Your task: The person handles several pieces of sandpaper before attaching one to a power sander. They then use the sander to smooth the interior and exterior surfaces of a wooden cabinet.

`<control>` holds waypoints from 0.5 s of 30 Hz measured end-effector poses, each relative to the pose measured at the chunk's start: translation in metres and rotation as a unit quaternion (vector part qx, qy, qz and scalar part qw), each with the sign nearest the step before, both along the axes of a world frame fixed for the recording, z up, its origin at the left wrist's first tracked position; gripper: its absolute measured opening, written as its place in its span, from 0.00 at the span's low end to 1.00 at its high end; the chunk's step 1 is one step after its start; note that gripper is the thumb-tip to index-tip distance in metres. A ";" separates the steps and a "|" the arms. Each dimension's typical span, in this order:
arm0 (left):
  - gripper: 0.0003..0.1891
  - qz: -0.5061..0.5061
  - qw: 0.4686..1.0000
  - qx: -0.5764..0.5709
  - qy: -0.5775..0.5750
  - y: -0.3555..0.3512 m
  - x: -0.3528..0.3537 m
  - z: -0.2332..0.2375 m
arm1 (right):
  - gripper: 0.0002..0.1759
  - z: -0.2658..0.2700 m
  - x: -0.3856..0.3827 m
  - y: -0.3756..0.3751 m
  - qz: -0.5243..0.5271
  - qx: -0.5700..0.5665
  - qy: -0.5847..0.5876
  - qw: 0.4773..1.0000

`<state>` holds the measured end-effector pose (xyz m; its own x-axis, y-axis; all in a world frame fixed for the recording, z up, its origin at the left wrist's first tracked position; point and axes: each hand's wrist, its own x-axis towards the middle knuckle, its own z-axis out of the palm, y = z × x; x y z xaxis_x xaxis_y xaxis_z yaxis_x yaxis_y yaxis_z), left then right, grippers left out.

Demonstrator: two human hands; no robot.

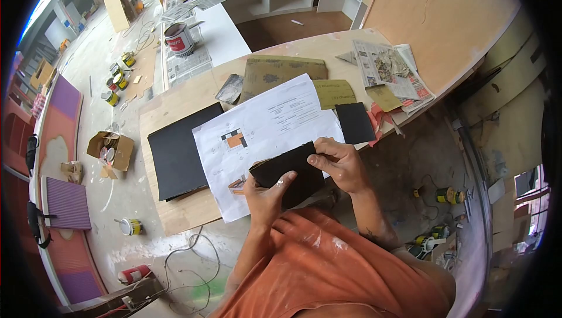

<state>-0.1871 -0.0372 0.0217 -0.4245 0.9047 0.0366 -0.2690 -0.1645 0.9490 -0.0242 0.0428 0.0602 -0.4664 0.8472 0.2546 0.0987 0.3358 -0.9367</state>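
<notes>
A folded piece of black sandpaper (285, 169) is held up in front of my orange shirt. My left hand (266, 196) grips its lower left side, thumb laid across the black face. At its upper right corner, my right hand (341, 164) pinches the edge between thumb and fingers. Beneath it, a printed drawing sheet (266, 125) lies on the wooden tabletop (170, 215). A stack of large black sheets (182, 154) is to the left, and a smaller black piece (355, 123) lies right of the drawing. Brown-backed sandpaper sheets (284, 72) lie behind the paper.
A red-and-white paint can (178, 40) stands on newspaper on the white counter. Crumpled newspaper (386, 72) lies at the table's right end, below an upright wooden panel (442, 8). On the floor are a cardboard box (120, 151), several small cans and loose cables (196, 253).
</notes>
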 end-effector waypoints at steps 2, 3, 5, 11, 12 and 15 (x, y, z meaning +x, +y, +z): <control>0.17 0.001 1.000 0.007 -0.008 0.001 0.002 -0.001 | 0.11 0.001 0.001 0.001 -0.006 0.006 -0.002 1.000; 0.17 0.003 1.000 0.010 -0.015 0.001 0.002 -0.002 | 0.11 0.000 0.002 0.001 -0.002 0.014 -0.004 1.000; 0.17 0.004 1.000 0.012 -0.021 0.001 0.003 -0.002 | 0.11 -0.002 0.003 0.002 0.002 0.022 -0.007 1.000; 0.15 0.029 0.999 0.012 0.012 0.000 0.004 0.003 | 0.14 -0.009 0.002 -0.003 -0.007 -0.046 0.029 0.998; 0.15 0.030 0.999 0.012 0.018 0.000 0.004 0.000 | 0.14 -0.010 0.003 -0.004 0.003 -0.051 0.037 0.998; 0.15 0.021 0.999 0.013 0.023 -0.001 0.003 -0.002 | 0.14 -0.009 0.007 0.000 0.011 -0.024 -0.001 1.000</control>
<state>-0.1837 -0.0380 0.0195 -0.4592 0.8847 0.0797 -0.2168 -0.1986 0.9558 -0.0171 0.0428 0.0514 -0.4856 0.8478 0.2132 0.0931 0.2927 -0.9517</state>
